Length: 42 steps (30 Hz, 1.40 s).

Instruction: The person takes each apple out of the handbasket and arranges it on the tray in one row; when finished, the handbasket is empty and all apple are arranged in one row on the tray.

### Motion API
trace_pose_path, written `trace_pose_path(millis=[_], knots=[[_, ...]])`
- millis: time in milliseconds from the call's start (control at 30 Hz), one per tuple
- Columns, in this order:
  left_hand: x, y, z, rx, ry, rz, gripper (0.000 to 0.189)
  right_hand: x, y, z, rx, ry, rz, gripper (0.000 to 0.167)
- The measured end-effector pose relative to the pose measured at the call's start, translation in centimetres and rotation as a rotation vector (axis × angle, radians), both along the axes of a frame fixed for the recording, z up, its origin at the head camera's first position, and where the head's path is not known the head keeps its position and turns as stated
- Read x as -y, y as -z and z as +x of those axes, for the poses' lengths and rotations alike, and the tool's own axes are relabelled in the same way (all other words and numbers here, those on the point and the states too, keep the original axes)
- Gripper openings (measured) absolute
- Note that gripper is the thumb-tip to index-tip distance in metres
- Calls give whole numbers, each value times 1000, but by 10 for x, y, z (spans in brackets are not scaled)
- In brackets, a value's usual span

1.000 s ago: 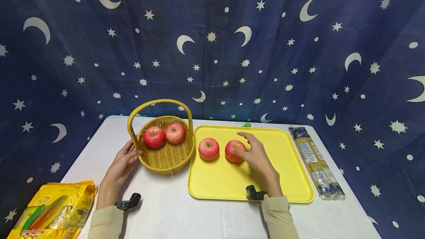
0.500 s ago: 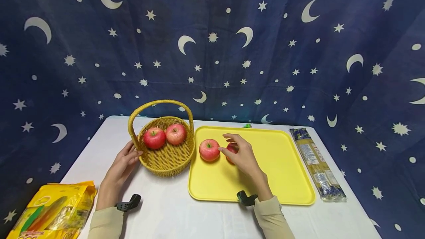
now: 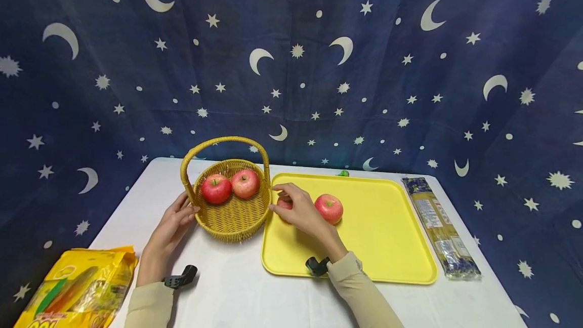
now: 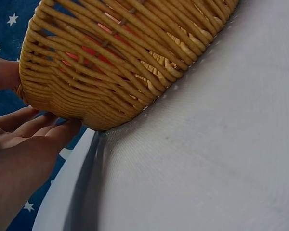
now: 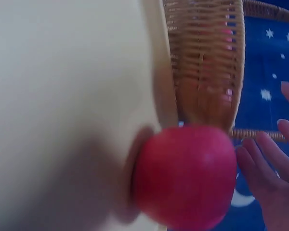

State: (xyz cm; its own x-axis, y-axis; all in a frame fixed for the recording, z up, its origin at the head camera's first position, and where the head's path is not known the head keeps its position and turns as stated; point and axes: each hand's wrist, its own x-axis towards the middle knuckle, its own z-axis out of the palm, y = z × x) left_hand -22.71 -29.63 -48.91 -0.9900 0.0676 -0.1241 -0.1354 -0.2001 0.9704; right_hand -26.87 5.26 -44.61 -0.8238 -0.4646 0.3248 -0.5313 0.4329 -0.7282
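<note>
My left hand (image 3: 165, 232) holds the left side of a wicker basket (image 3: 237, 217) near the base of its arched handle, with finger and thumb tips at the rim and wall; the left wrist view has the woven wall (image 4: 106, 62) close to the fingers. Two red apples, one darker (image 3: 216, 189) and one paler (image 3: 246, 184), lie in the basket. My right hand (image 3: 302, 211) is over the left apple (image 3: 284, 203) on a yellow tray (image 3: 378, 237), partly hiding it. In the right wrist view its spread fingers (image 5: 274, 168) are right beside that apple (image 5: 185, 178).
Another apple (image 3: 329, 208) sits on the tray, just right of my right hand. Beyond the tray's right edge lies a long clear packet (image 3: 439, 224). A yellow bag (image 3: 77, 287) is at the front left. A small green thing (image 3: 343, 173) shows behind the tray.
My right hand has moved left, from over the right apple on the tray to the left one, uncovering the right apple. The left hand has stayed at the basket.
</note>
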Motion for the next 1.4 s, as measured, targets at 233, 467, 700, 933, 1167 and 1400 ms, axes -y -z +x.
trace_pose_path(millis=[233,467,700,933,1167,1400], knots=[[-1,-1,-1,12,-8,34,82,31,-4,-8,-34,-73,71,45],[-1,1,0,-13,-6,47,82,65,-2,-19,-51,-107,130,49],[-2,0,0,13,-11,55,83,88,5,-33,-62,-109,234,54],[-1,-1,0,19,-18,37,82,96,7,-49,-74,-119,244,60],[-2,-1,-1,27,-19,20,82,101,6,-55,-63,-113,309,64],[0,0,-1,20,-23,21,82,104,8,-54,-99,-98,377,67]])
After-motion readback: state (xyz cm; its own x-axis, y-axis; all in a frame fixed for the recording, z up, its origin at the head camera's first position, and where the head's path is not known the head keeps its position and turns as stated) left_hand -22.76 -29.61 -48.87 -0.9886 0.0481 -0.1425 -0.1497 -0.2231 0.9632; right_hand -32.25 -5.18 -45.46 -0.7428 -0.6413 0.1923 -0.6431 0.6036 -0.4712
